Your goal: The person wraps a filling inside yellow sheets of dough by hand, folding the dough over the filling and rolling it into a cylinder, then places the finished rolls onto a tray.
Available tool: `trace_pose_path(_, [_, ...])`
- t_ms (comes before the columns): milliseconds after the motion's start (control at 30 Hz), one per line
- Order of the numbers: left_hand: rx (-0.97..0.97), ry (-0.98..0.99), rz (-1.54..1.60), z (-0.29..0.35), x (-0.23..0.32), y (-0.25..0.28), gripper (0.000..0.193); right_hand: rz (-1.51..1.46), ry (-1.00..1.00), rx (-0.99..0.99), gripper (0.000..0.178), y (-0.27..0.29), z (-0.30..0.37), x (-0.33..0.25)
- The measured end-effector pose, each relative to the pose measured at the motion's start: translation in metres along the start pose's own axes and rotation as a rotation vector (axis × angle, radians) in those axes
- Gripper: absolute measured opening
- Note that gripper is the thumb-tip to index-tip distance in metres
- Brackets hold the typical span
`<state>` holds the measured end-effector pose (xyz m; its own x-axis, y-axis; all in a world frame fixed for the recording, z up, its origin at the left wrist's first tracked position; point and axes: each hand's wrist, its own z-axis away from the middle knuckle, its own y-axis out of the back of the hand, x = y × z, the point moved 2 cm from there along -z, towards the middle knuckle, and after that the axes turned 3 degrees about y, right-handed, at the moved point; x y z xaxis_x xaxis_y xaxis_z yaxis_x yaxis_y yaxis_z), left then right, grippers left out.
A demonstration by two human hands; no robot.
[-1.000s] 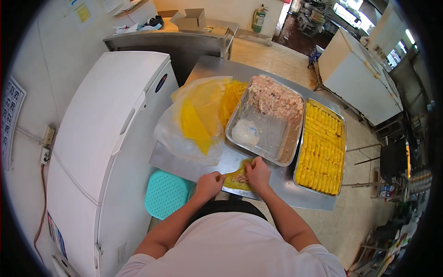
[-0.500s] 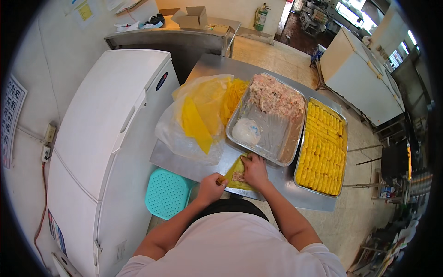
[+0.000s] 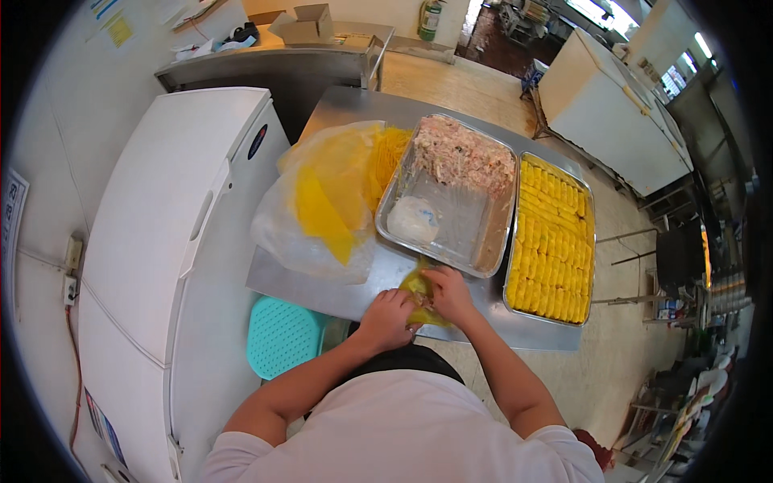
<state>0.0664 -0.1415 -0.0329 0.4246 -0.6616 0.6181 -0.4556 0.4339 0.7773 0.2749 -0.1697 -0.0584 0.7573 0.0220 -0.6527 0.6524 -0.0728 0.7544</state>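
At the table's near edge a thin yellow wrapper (image 3: 414, 283) lies partly folded, with a little minced filling (image 3: 423, 302) showing in it. My left hand (image 3: 388, 319) is closed on its left side, covering part of it. With bent fingers, my right hand (image 3: 449, 291) pinches its right side. Just beyond stands a deep metal tray (image 3: 477, 270) of pale pink minced filling (image 3: 467, 157), with a tied white plastic bag (image 3: 413, 220) in its near left corner. To the right, a shallower tray (image 3: 593, 211) holds rows of yellow rolls (image 3: 551, 241). Yellow wrapper sheets (image 3: 324, 213) lie on clear plastic (image 3: 274, 225) at left.
Everything rests on a steel table (image 3: 302, 282). A white chest freezer (image 3: 133, 233) borders it on the left, with a turquoise stool (image 3: 283, 338) between. Behind are a counter with a cardboard box (image 3: 312, 24), a fire extinguisher (image 3: 429, 20) and another white freezer (image 3: 596, 109).
My left hand has moved right and over the wrapper, whose left side is now folded in toward the filling. The right hand stays at its right side. The whole view has shifted slightly.
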Motion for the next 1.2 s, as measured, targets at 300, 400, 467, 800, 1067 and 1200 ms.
trace_pose_path(300, [-0.004, -0.01, 0.002, -0.009, -0.036, -0.01, 0.04, 0.106, -0.242, 0.121, 0.031, 0.019, 0.063, -0.015])
trace_pose_path(400, [0.018, -0.024, 0.05, -0.014, -0.052, -0.013, 0.036, 0.208, -0.34, 0.069, 0.029, 0.01, 0.065, -0.027])
trace_pose_path(467, [0.066, -0.05, 0.114, -0.013, -0.053, -0.01, 0.035, 0.272, -0.472, 0.034, 0.024, -0.003, 0.07, -0.023])
trace_pose_path(800, [0.056, -0.086, 0.064, 0.001, -0.05, -0.007, 0.04, 0.185, -0.706, 0.171, 0.016, -0.019, 0.067, -0.019])
trace_pose_path(1067, [0.037, -0.206, 0.041, -0.04, -0.045, -0.014, 0.047, -0.381, -0.816, 0.252, 0.013, -0.025, 0.079, 0.005])
trace_pose_path(1200, [-0.348, -0.151, 0.076, -0.079, -0.04, -0.023, 0.055, -0.55, -0.843, 0.331, 0.005, -0.032, 0.082, 0.004])
